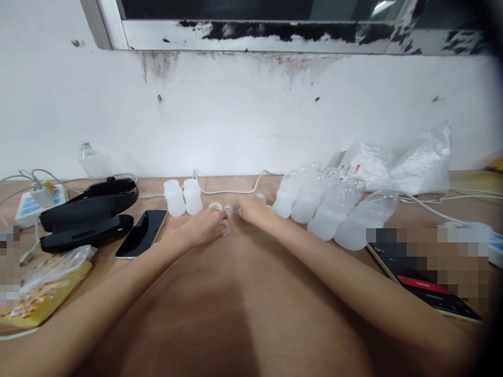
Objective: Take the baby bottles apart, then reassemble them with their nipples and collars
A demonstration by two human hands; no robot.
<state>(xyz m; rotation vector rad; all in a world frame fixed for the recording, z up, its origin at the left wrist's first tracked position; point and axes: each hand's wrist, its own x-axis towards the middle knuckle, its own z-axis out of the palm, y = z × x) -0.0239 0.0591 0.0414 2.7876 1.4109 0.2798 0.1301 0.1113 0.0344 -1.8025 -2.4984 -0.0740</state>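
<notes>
My left hand [207,226] rests low over the table with its fingers curled around a small clear plastic ring [223,227]. Another clear round piece [228,209] lies by its fingertips, and a wider clear ring [215,206] sits just behind. My right hand [251,210] is close beside it, fingers bent down and pinched together; what they hold is hidden. Behind that hand stands a small clear cap-like piece [260,198]. Left of my hands, two white waisted plastic bottles [174,199] [193,197] stand upright without tops.
Several frosted bottles with clear domed tops [326,214] line the right side. Beyond them are plastic bags of white material [420,165]. A phone [142,233], black headset [88,209], snack bag [55,288] and power strip [41,201] lie left; another phone [428,288] is right. A cable [231,192] runs behind.
</notes>
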